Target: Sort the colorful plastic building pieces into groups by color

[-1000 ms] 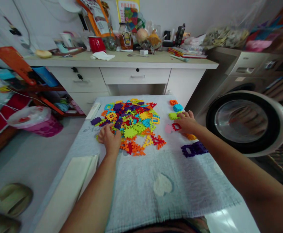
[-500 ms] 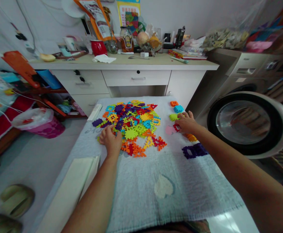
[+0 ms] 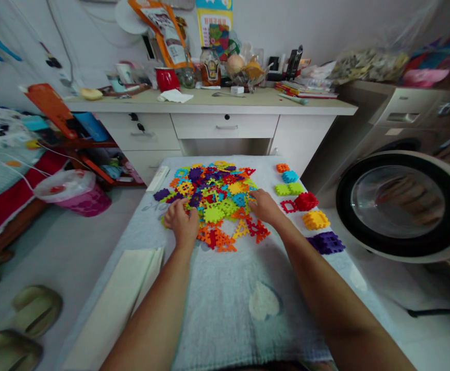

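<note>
Resting palm-down on the block pile (image 3: 217, 198): left hand (image 3: 182, 224), right hand (image 3: 262, 206), either grip indiscernible.

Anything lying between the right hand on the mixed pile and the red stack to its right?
Only one flat red frame piece lies on the cloth between the right hand and the red stack, right beside the stack. Nothing else visible.

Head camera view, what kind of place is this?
Likely a home's multi-use room: a front-loading washing machine on the right, a cluttered desk with drawers ahead, and a bed at left.
</note>
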`<action>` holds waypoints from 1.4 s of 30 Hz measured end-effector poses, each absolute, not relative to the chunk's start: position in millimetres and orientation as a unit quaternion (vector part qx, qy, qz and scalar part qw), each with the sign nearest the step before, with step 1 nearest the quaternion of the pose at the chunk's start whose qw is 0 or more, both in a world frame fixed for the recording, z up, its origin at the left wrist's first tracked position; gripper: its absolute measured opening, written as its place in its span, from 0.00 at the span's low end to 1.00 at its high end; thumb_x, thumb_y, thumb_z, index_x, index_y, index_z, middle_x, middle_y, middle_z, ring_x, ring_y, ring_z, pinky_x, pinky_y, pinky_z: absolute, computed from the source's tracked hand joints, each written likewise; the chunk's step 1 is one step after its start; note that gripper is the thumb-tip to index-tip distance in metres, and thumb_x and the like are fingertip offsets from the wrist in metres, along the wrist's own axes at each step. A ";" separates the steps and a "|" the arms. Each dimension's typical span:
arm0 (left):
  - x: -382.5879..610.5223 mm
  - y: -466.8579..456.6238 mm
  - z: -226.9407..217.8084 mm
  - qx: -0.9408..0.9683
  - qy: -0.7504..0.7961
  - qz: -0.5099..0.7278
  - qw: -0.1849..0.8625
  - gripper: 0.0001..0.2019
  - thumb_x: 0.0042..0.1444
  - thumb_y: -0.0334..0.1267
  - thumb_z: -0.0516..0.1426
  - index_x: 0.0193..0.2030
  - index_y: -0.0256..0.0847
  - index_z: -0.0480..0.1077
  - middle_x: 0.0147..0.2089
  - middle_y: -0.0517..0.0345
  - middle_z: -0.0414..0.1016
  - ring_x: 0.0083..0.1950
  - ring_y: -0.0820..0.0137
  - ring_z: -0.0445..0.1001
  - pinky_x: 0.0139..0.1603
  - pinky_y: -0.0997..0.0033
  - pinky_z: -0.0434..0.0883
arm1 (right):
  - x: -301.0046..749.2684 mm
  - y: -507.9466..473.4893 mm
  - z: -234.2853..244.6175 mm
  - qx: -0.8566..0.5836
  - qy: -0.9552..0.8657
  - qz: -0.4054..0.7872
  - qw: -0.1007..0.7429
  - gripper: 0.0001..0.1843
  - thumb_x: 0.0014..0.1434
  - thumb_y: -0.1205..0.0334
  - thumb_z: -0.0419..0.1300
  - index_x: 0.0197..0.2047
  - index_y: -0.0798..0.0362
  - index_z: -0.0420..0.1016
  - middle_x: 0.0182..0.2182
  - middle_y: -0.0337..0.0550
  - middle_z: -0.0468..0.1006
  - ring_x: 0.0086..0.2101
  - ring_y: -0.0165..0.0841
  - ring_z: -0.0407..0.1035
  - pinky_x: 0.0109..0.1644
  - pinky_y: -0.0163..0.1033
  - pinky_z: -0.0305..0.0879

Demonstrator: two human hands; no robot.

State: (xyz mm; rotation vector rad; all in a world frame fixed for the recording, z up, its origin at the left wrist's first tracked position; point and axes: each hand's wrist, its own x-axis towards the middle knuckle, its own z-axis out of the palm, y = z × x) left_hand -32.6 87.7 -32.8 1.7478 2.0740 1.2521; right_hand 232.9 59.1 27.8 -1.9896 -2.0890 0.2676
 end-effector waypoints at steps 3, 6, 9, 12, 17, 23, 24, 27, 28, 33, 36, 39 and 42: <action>-32.0 88.3 -33.3 0.585 0.692 0.415 0.077 0.17 0.57 0.40 0.57 0.53 0.45 0.72 0.61 0.47 0.70 0.65 0.53 0.65 0.68 0.47 0.55 | 223.5 61.7 14.4 -0.673 -0.718 0.095 0.150 0.21 0.65 0.62 0.59 0.59 0.60 0.73 0.53 0.58 0.77 0.52 0.41 0.70 0.59 0.42 0.62; -31.3 89.7 -33.3 0.583 0.692 0.418 0.082 0.16 0.56 0.39 0.57 0.52 0.45 0.72 0.61 0.48 0.71 0.65 0.53 0.64 0.68 0.48 0.54 | 218.4 62.9 6.6 -0.665 -0.723 0.093 0.162 0.21 0.62 0.59 0.64 0.57 0.58 0.74 0.51 0.56 0.76 0.51 0.40 0.69 0.58 0.42 0.63; -31.3 90.6 -32.6 0.575 0.695 0.422 0.091 0.16 0.56 0.38 0.57 0.52 0.45 0.72 0.60 0.49 0.71 0.65 0.54 0.65 0.68 0.49 0.55 | 217.4 62.9 6.0 -0.664 -0.725 0.103 0.150 0.19 0.62 0.58 0.64 0.54 0.56 0.76 0.49 0.54 0.76 0.49 0.39 0.70 0.54 0.40 0.64; -31.7 90.3 -31.7 0.572 0.694 0.425 0.098 0.15 0.57 0.38 0.56 0.51 0.45 0.72 0.59 0.48 0.71 0.64 0.55 0.65 0.67 0.49 0.56 | 219.7 61.4 10.6 -0.658 -0.735 0.111 0.123 0.20 0.62 0.56 0.64 0.55 0.55 0.76 0.49 0.53 0.76 0.49 0.39 0.70 0.53 0.40 0.65; -31.7 89.1 -29.7 0.571 0.692 0.429 0.104 0.15 0.57 0.37 0.56 0.51 0.44 0.72 0.59 0.48 0.71 0.64 0.55 0.65 0.67 0.50 0.57 | 217.6 58.2 23.5 -0.660 -0.737 0.109 0.096 0.23 0.63 0.50 0.63 0.56 0.53 0.76 0.50 0.53 0.77 0.50 0.41 0.70 0.54 0.41 0.65; -30.4 88.2 -26.0 0.575 0.687 0.432 0.108 0.14 0.57 0.36 0.56 0.51 0.43 0.72 0.59 0.48 0.71 0.64 0.55 0.66 0.68 0.49 0.57 | 188.2 75.2 36.2 -0.637 -0.753 0.076 0.147 0.19 0.66 0.60 0.57 0.57 0.54 0.77 0.55 0.55 0.76 0.54 0.44 0.69 0.60 0.47 0.61; -30.3 88.0 -25.7 0.575 0.686 0.432 0.107 0.14 0.57 0.36 0.56 0.51 0.43 0.72 0.59 0.48 0.71 0.64 0.55 0.66 0.68 0.49 0.57 | 182.0 81.2 36.0 -0.624 -0.762 0.074 0.156 0.20 0.66 0.63 0.55 0.59 0.54 0.75 0.57 0.55 0.75 0.55 0.44 0.68 0.62 0.47 0.60; -30.4 87.6 -25.7 0.574 0.688 0.432 0.107 0.14 0.57 0.36 0.56 0.51 0.43 0.72 0.59 0.48 0.71 0.65 0.55 0.65 0.68 0.49 0.57 | 166.9 99.7 31.0 -0.610 -0.771 0.074 0.170 0.26 0.64 0.69 0.54 0.65 0.54 0.70 0.61 0.54 0.73 0.57 0.43 0.67 0.63 0.47 0.59; -30.6 87.6 -26.0 0.574 0.688 0.431 0.106 0.14 0.57 0.36 0.56 0.51 0.43 0.72 0.59 0.48 0.71 0.65 0.55 0.65 0.68 0.49 0.57 | 163.8 104.9 28.7 -0.612 -0.768 0.077 0.171 0.27 0.63 0.70 0.55 0.65 0.53 0.70 0.60 0.53 0.74 0.56 0.43 0.67 0.63 0.46 0.59; -31.5 87.9 -27.3 0.575 0.688 0.432 0.100 0.15 0.57 0.37 0.56 0.51 0.44 0.72 0.60 0.48 0.71 0.65 0.55 0.65 0.68 0.50 0.57 | 165.8 116.2 24.0 -0.607 -0.762 0.100 0.200 0.15 0.59 0.71 0.57 0.46 0.53 0.81 0.46 0.50 0.79 0.49 0.41 0.71 0.57 0.42 0.64; -31.3 88.1 -28.0 0.577 0.688 0.430 0.098 0.15 0.57 0.37 0.56 0.51 0.44 0.72 0.60 0.47 0.71 0.65 0.54 0.65 0.68 0.51 0.57 | 178.1 113.8 30.1 -0.604 -0.749 0.103 0.253 0.14 0.59 0.71 0.57 0.44 0.53 0.81 0.45 0.48 0.79 0.46 0.39 0.72 0.55 0.41 0.65; -30.6 88.2 -28.6 0.579 0.687 0.428 0.098 0.16 0.56 0.37 0.56 0.52 0.44 0.72 0.60 0.48 0.70 0.65 0.55 0.65 0.68 0.50 0.57 | 194.5 110.2 38.8 -0.612 -0.730 0.113 0.282 0.15 0.60 0.69 0.57 0.47 0.53 0.81 0.44 0.47 0.80 0.43 0.37 0.73 0.53 0.40 0.66; -30.0 88.3 -28.9 0.579 0.688 0.427 0.097 0.15 0.56 0.37 0.57 0.51 0.44 0.72 0.60 0.47 0.70 0.65 0.54 0.65 0.68 0.49 0.56 | 211.0 106.3 45.1 -0.633 -0.711 0.142 0.272 0.16 0.59 0.69 0.57 0.50 0.54 0.79 0.40 0.45 0.81 0.38 0.35 0.73 0.47 0.38 0.67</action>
